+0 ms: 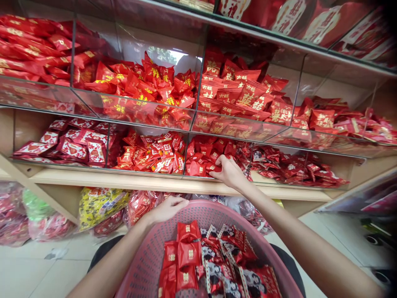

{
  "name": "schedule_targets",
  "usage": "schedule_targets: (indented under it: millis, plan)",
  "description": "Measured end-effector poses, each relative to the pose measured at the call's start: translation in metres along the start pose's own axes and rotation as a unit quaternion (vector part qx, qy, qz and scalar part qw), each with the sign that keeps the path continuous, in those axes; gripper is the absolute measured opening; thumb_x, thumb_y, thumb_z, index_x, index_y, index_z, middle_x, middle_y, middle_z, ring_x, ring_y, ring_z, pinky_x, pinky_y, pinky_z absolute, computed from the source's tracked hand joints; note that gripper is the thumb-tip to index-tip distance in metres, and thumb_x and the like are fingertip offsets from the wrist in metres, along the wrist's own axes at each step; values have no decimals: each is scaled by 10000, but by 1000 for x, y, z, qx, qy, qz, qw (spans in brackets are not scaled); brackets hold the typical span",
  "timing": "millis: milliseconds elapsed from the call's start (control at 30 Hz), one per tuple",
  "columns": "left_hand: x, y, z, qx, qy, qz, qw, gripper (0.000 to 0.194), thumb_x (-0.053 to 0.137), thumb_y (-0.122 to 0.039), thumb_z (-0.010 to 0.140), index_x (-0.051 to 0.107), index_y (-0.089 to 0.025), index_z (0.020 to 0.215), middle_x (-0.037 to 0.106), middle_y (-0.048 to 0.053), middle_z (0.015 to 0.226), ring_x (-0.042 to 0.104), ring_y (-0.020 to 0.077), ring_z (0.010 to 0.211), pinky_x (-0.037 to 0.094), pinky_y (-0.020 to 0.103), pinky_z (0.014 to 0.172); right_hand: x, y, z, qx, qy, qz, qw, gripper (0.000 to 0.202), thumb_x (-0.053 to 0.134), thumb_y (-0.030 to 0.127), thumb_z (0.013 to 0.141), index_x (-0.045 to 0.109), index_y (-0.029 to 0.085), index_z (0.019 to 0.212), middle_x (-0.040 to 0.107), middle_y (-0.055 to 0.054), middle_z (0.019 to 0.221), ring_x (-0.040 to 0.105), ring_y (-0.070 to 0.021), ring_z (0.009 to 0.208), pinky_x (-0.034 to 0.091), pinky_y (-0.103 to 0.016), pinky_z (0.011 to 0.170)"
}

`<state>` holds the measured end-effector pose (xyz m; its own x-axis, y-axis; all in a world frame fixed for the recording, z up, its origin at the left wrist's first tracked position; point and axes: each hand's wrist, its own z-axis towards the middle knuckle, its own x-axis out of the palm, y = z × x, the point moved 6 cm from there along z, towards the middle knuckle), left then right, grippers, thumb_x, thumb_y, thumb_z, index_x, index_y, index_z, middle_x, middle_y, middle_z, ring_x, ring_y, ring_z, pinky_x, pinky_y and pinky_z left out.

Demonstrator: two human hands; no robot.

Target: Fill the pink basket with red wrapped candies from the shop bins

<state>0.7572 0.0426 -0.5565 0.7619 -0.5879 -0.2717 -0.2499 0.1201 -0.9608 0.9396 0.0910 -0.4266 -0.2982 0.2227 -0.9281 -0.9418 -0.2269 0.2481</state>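
Observation:
A pink plastic basket with a perforated wall sits in front of me. Inside it lie plain red candy packets beside red packets with printed figures. My left hand is closed over the basket's far left rim, its fingertips partly hidden. My right hand reaches over the front of a lower shelf compartment. Its thumb and forefinger close around a small red candy packet among several alike; the other fingers are bent and partly hidden.
Clear dividers split the shelves into bins. Red packets fill the upper row. White-and-red packets lie lower left, dark red ones lower right. A wooden ledge runs below. Bagged goods stand near the tiled floor.

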Motion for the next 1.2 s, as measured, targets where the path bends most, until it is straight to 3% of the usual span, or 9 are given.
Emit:
schedule_targets:
  millis: [367,800,1033,1200]
  plan:
    - [1,1,0,6,1,-4,1000,410,442,-484,827,654,-137,872,673,32,857,575,181,801,421,265,736,3,-5,9,27,8,-19,999,248,595,292,640,447,203,818,566,-33,730,516,-200,700,353,-280,593]
    - [0,4,1,10,0,14,1000,404,449,-477,826,655,-143,917,671,37,898,576,184,819,419,261,747,-8,-18,13,20,106,43,993,219,616,264,574,444,217,702,558,7,660,505,-142,597,359,-246,533]
    - [0,0,-2,11,8,20,1000,401,434,-474,832,655,-150,916,668,32,889,570,193,832,418,266,748,-31,-17,-9,29,115,114,986,216,614,258,605,454,209,741,492,47,592,448,-114,541,326,-225,488]
    - [0,3,0,4,8,41,999,422,426,-487,829,661,-142,889,668,31,838,570,198,775,417,264,692,-34,20,-49,-57,181,208,959,190,578,281,678,456,212,807,446,57,611,399,-104,529,302,-214,473]
